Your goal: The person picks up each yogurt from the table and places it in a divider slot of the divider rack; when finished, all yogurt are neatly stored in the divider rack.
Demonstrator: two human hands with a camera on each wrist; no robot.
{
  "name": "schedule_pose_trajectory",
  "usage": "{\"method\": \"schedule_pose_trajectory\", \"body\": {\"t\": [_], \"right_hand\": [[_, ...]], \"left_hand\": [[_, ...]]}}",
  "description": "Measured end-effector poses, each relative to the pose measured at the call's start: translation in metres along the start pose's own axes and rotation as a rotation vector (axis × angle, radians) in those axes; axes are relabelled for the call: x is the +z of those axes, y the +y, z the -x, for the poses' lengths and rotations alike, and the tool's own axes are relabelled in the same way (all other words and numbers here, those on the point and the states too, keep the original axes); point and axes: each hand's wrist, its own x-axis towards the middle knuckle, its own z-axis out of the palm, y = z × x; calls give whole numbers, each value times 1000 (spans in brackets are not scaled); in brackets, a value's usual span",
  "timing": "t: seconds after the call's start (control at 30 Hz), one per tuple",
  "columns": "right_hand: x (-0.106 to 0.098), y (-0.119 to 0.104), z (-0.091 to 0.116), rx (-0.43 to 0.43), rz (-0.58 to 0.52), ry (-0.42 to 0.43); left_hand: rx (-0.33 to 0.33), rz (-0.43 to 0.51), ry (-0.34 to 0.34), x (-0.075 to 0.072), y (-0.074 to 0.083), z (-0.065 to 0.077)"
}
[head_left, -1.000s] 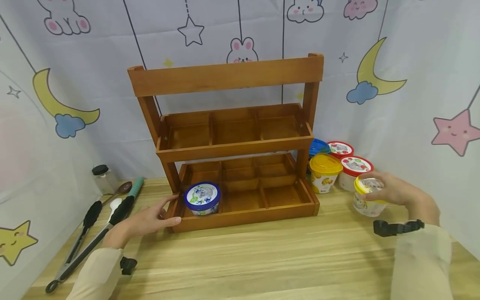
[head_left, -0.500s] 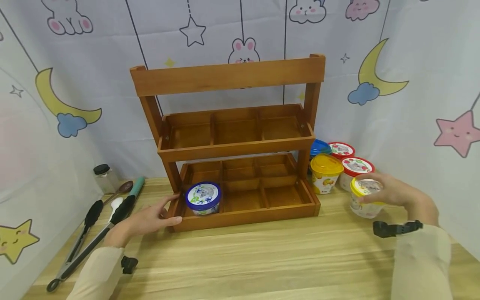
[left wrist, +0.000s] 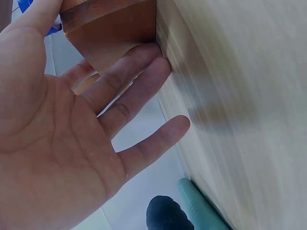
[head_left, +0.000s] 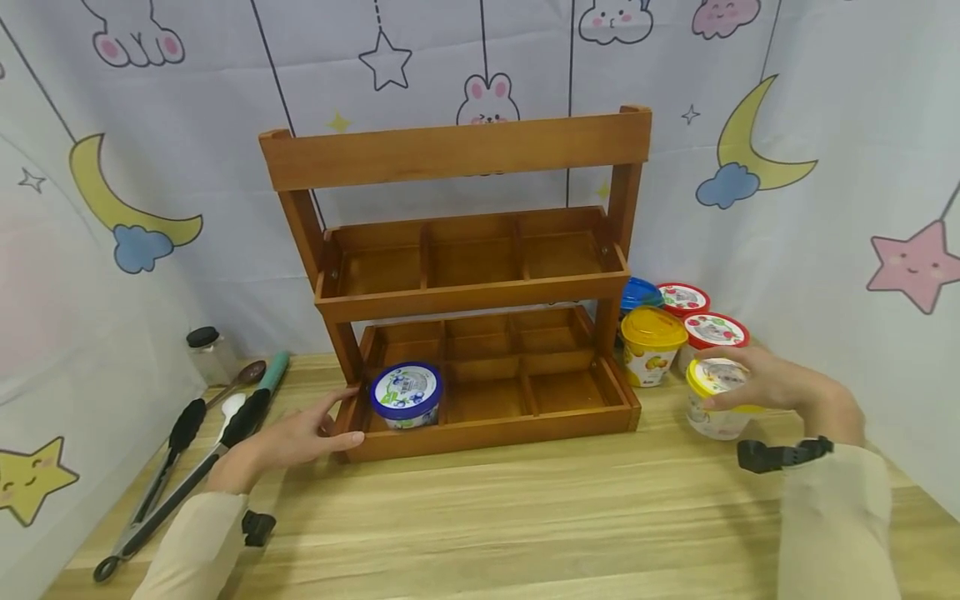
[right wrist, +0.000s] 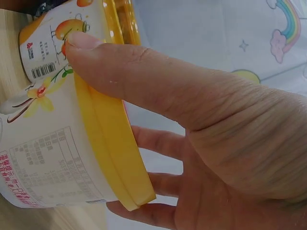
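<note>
My right hand (head_left: 780, 387) grips a white tub with a yellow lid (head_left: 712, 417), thumb on one side and fingers on the other. A vanilla flower and printed text show on this tub's wall (right wrist: 48, 139) in the right wrist view. My left hand (head_left: 288, 437) rests at the front left corner of a two-tier wooden rack (head_left: 472, 437); its nearly straight fingers (left wrist: 144, 86) lie along the outer side wall and its thumb reaches toward the front. A blue-lidded tub (head_left: 407, 396) sits in the rack's front left compartment, beside that hand.
Right of the rack cluster a yellow-lidded mango tub (head_left: 651, 350), red-lidded tubs (head_left: 716, 331) and a blue lid (head_left: 639, 293). Tongs (head_left: 202, 467), a white spoon (head_left: 231, 410), a brown ladle (head_left: 250, 373) and a black-capped jar (head_left: 213, 358) lie or stand left. A printed curtain (head_left: 510, 42) hangs behind.
My right hand has moved a little left with the white yellow-lidded tub, nearer the group of tubs. The left hand stays at the rack's corner.
</note>
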Motion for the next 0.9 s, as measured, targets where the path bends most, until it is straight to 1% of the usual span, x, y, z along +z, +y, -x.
{"method": "schedule_pose_trajectory", "body": {"t": [0.13, 0.23, 0.33, 0.43, 0.57, 0.77, 0.9], "right_hand": [[4, -7, -5, -56, 21, 10], [7, -13, -8, -60, 45, 7], [9, -19, -12, -48, 48, -17], [10, -25, -15, -63, 39, -38], [10, -30, -18, -113, 35, -29], [11, -39, -17, -131, 37, -19], [9, -46, -17, -159, 68, 10]], "left_hand": [[-2, 3, -1, 0, 0, 1], [2, -1, 2, -1, -1, 0], [5, -11, 8, 0, -2, 1], [1, -22, 15, 2, -3, 1], [-3, -15, 12, 2, -4, 1], [-5, -11, 5, 1, -2, 0], [-5, -16, 9, 2, -2, 0]]}}
